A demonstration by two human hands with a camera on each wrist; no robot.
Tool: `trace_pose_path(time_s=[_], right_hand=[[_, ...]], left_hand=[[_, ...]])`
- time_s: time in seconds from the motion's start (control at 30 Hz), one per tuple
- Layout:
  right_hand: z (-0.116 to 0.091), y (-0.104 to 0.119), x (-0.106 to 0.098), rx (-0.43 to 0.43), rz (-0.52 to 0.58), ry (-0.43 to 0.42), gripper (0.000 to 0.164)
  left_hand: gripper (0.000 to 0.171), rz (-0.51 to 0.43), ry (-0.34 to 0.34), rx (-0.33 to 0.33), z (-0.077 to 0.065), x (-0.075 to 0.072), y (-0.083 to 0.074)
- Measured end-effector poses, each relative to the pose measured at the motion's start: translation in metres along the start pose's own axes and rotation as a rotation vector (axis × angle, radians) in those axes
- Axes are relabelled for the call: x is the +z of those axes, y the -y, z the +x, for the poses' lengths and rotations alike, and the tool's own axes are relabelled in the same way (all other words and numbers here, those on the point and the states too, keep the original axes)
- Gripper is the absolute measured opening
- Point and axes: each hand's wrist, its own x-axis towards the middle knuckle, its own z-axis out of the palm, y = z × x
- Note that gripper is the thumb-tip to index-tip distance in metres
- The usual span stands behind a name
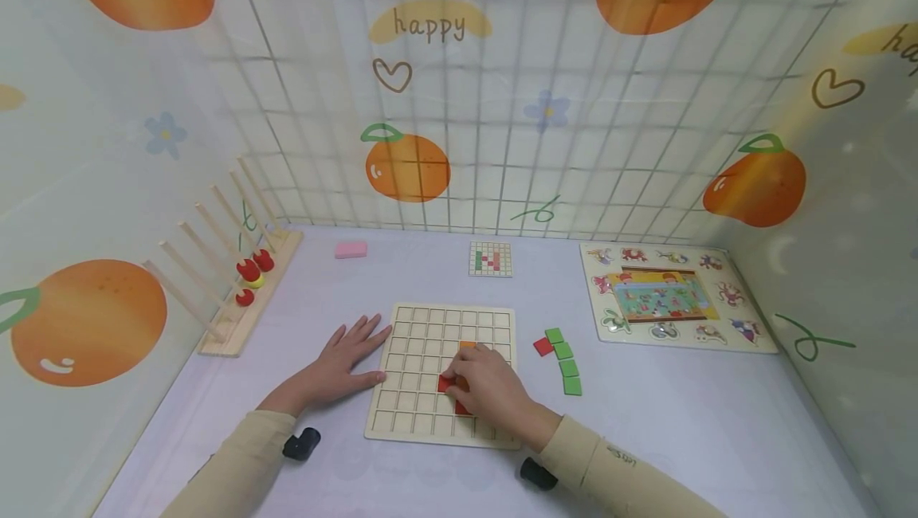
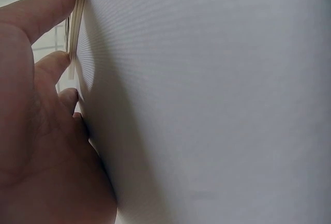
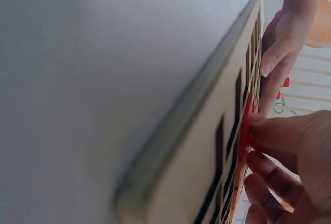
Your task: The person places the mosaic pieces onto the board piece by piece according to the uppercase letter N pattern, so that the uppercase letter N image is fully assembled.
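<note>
A pale wooden grid board (image 1: 409,381) lies in front of me on the white tabletop. My left hand (image 1: 344,362) rests flat with fingers spread, index fingertip and thumb at the board's left edge. Over the board's right half, my right hand (image 1: 491,389) pinches a red square tile (image 1: 444,383) between thumb and fingers. That red tile (image 3: 246,123) stands tilted against the grid in the right wrist view. An orange tile (image 1: 468,344) and another red tile (image 1: 462,409) sit in the grid, partly hidden by this hand.
Right of the board lie several green tiles (image 1: 568,368) and a loose red tile (image 1: 543,347). Behind it is a small pattern card (image 1: 491,259). A picture puzzle (image 1: 588,287) is at right; a peg stand (image 1: 276,275) with red beads and a pink block (image 1: 351,249) are left.
</note>
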Motion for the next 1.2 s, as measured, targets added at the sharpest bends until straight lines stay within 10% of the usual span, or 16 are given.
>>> trace_pose_path(time_s=[1.2], right_hand=[[-0.022,-0.033,-0.017,0.136,0.094,-0.088,0.009]], left_hand=[[0.082,0.004,-0.005,0.0,0.001,0.003,0.004]])
